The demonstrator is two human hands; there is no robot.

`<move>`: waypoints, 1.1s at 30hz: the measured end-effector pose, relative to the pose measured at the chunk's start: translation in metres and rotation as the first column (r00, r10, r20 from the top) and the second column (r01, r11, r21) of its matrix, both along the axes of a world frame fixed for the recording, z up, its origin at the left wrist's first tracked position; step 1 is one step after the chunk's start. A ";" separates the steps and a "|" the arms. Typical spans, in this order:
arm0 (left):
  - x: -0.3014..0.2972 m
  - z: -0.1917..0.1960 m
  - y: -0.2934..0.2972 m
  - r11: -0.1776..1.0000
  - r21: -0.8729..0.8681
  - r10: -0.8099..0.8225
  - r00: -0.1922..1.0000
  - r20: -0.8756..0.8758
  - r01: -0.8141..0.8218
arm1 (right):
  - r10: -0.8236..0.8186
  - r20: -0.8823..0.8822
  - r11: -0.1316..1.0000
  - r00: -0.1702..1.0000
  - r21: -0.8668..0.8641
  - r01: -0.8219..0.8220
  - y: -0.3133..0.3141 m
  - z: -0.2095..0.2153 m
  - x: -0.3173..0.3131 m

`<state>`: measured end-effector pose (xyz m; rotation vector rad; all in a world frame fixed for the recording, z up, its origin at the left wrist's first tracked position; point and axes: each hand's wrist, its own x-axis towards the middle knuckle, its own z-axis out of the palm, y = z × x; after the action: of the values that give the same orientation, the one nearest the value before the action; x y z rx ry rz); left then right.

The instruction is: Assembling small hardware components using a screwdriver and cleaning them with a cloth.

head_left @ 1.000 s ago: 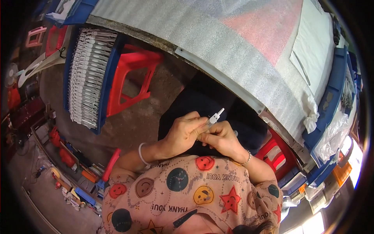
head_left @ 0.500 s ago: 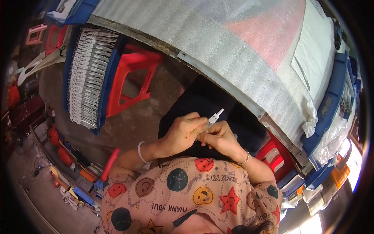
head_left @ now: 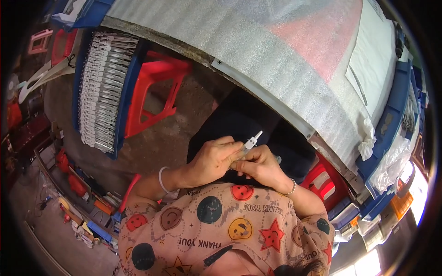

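Note:
My left hand (head_left: 212, 158) is closed on a small white plastic piece (head_left: 251, 142) with a narrow tip that points up and to the right. Small dark spots show on the piece, one of them at its edge. Its lower end is hidden by my fingers. Just to the right, my right hand (head_left: 263, 166) is pinched shut against that lower end, its thumb and fingertips close to the left fingers. Whatever else lies between the fingertips is too small to make out. Both hands are above my dark-clothed lap (head_left: 225, 124), short of the table edge.
A table (head_left: 239, 50) covered in foam sheet spans the far side, with a white cloth (head_left: 370, 60) on it. At left, a blue tray (head_left: 120, 110) of many white-and-metal pieces rests by a red stool (head_left: 152, 92). Another blue tray (head_left: 386, 124) and clear plastic bag (head_left: 391, 165) are at right.
The white piece has dipped slightly and turned a little in my fingers, and a dark bit now shows at its edge. Both hands have stayed nearly in place.

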<state>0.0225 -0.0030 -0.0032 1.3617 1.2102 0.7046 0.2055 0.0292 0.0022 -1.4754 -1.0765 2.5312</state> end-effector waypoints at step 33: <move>-0.006 -0.073 0.006 0.704 -0.535 0.414 0.342 0.843 0.467 | -0.148 0.082 0.855 0.986 0.511 0.086 0.006 0.041 0.058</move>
<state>0.0162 0.0027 -0.0765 0.0835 0.3176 0.6965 0.2635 0.0349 0.0428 -1.4861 -1.4710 1.8846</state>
